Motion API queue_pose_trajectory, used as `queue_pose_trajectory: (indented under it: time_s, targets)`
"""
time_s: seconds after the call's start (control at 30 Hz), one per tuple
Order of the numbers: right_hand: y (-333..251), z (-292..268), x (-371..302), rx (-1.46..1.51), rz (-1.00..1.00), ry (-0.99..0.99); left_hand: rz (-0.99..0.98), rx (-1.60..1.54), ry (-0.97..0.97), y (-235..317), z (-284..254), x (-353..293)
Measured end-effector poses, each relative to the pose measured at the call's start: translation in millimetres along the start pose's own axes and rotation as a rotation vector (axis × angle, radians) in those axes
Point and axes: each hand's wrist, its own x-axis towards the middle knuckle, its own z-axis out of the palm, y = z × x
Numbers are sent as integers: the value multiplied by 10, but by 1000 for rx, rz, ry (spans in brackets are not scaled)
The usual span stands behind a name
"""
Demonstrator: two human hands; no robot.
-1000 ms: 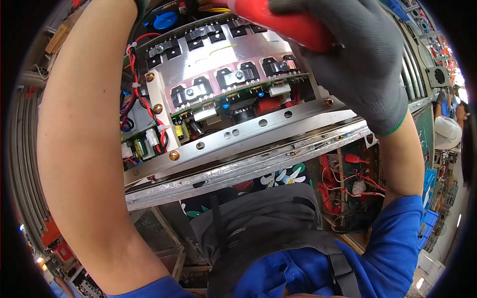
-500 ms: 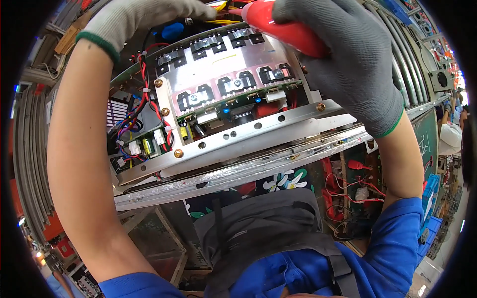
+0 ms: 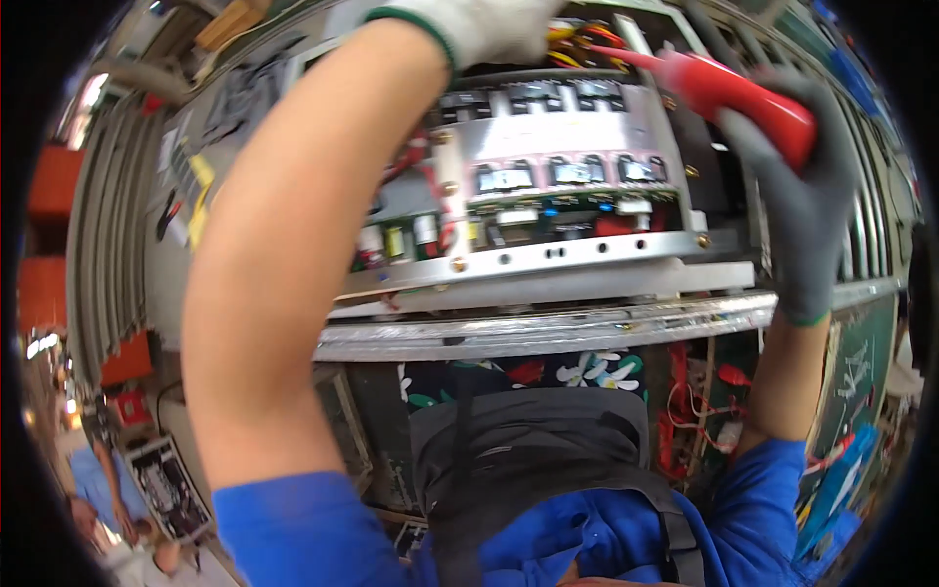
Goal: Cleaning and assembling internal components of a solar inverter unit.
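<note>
My right hand (image 3: 812, 215), in a grey glove, is closed around a red squeeze bottle (image 3: 748, 103). The bottle's thin nozzle points left toward yellow, red and black wires (image 3: 577, 44) at the far side of an open metal-framed electronic unit (image 3: 558, 256). My left hand (image 3: 499, 29) wears a whitish glove with a green cuff and is beside those wires. Its fingers are blurred and partly cut off by the upper edge, so their grip is hidden. Between my arms, the unit's circuit board carries black transistors (image 3: 577, 169) along a shiny metal plate (image 3: 558, 134).
A long metal rail (image 3: 548, 331) runs along the near side of the unit. Metal tubes (image 3: 871, 186) lie at the right, and stacked grey strips (image 3: 108, 245) at the left. Red leads (image 3: 675, 421) hang below the bench. Other people (image 3: 108, 489) are at the lower left.
The view has shifted, with the unit now further right and lower. The red bottle has moved right, and its nozzle now shows clearly. My left hand has moved right and up.
</note>
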Motion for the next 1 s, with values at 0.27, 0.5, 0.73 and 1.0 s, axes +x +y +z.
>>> queue_pose_trajectory:
  time_s: [0.27, 0.5, 0.73, 1.0]
  targets:
    - [-115, 8, -557, 1100, 634, 383, -25, -291, 196, -463, 130, -287]
    - [-1003, 253, -301, 511, -232, -190, -257, -844, 756, -562, 729, -2433]
    - [-1274, 740, -132, 516, -362, -154, -847, -1239, 872, 90, 1327, -3479]
    - [-1351, 819, -147, 495, -371, -141, -885, -1259, 865, 140, 1427, -3665]
